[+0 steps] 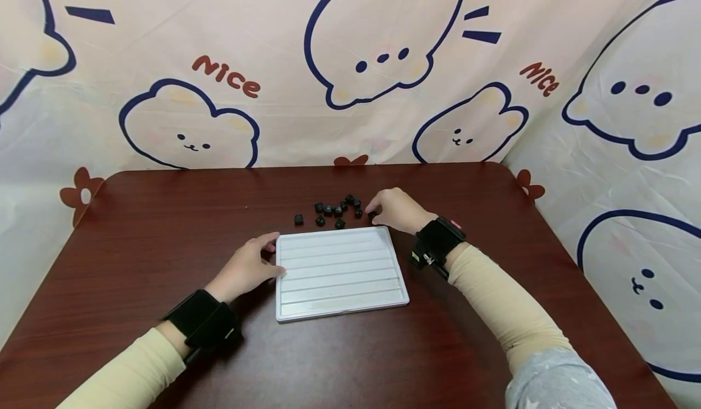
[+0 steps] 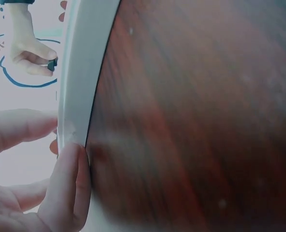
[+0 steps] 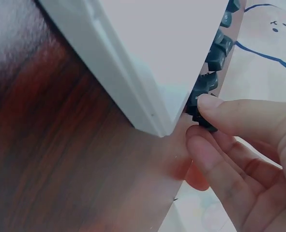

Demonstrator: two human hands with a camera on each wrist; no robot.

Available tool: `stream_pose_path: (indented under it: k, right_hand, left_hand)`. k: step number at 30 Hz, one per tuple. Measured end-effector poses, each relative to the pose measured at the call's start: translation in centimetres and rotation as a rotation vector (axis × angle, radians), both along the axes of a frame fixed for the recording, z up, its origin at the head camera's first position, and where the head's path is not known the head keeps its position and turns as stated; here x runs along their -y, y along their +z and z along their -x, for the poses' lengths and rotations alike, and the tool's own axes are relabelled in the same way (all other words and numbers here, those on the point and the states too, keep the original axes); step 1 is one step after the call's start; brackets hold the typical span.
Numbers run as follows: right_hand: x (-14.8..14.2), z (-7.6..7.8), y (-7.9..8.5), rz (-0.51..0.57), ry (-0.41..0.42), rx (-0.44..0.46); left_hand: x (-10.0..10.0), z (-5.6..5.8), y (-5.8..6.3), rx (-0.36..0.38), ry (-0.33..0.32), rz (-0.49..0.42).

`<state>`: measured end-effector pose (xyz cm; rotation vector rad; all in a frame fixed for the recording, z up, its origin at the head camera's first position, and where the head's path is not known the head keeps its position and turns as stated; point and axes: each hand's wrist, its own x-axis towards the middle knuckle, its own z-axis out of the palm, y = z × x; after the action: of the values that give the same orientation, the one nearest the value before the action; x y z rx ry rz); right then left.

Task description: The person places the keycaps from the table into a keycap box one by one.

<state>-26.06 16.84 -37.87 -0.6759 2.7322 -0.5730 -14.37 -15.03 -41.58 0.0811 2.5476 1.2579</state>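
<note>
A white rectangular tray (image 1: 338,273) with raised parallel ridges lies flat on the table. My left hand (image 1: 246,269) holds the tray's left edge near its upper left corner, thumb on the rim; the left wrist view shows fingers (image 2: 65,186) against that edge. Just beyond the tray's upper right corner, my right hand (image 1: 398,210) pinches a small black keycap (image 3: 206,123) between thumb and fingertips. Several more black keycaps (image 1: 328,210) lie loosely scattered behind the tray, to the left of my right hand.
The dark red-brown wooden table (image 1: 164,238) reaches back to a cartoon-printed curtain (image 1: 290,129), which also hangs along the right side. One keycap (image 1: 298,220) lies apart at the left of the scattered group. Both wrists wear black straps (image 1: 440,238).
</note>
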Motion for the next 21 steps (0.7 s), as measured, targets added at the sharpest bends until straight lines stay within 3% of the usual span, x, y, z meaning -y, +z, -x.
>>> stream_pose_path:
  k: [10,21]
  right_hand:
    - [0.4,-1.1,0.4,0.047,0.062,-0.005]
    - [1.9,-2.0,0.7,0.063,0.147,-0.016]
  left_hand:
    - [0.6,0.1,0.6,0.032,-0.109,-0.038]
    - [0.8,0.5,0.4,0.032,-0.111,0.0]
